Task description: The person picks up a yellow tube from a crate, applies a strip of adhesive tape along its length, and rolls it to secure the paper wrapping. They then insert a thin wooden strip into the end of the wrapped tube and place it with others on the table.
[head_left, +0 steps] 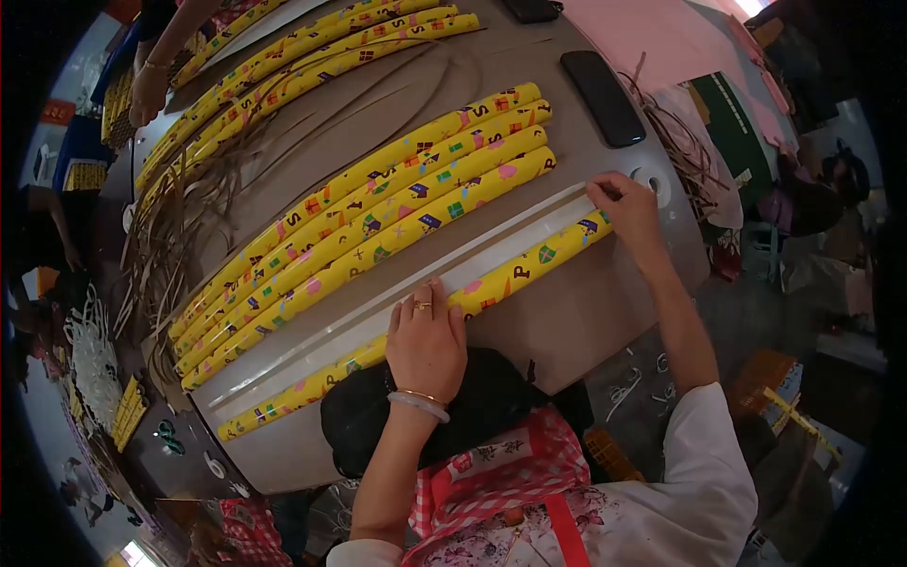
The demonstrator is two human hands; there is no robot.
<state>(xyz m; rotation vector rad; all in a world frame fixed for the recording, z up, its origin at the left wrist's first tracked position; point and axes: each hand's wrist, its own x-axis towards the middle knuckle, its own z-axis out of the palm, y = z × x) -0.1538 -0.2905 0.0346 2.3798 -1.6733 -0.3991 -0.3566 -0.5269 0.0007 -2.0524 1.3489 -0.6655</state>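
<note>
A roll of yellow printed wrapping paper (515, 269) lies slantwise along the near side of the table. A white strip (378, 317) with a pale raised edge runs alongside it. My left hand (425, 342) rests across the middle of the roll, fingers stretched out toward the strip. At the far right end, my right hand (628, 210) has its thumb and fingertips closed at the strip's corner, beside the roll's end. Just beyond, several more yellow wrapping paper rolls (416, 196) lie side by side.
A black phone (603, 97) lies at the table's right edge. Brown strips (189, 227) are heaped at the left. Further yellow rolls (312, 76) lie at the back, near another person's hand (148, 94). A black cushion-like thing (491, 402) sits at the near edge.
</note>
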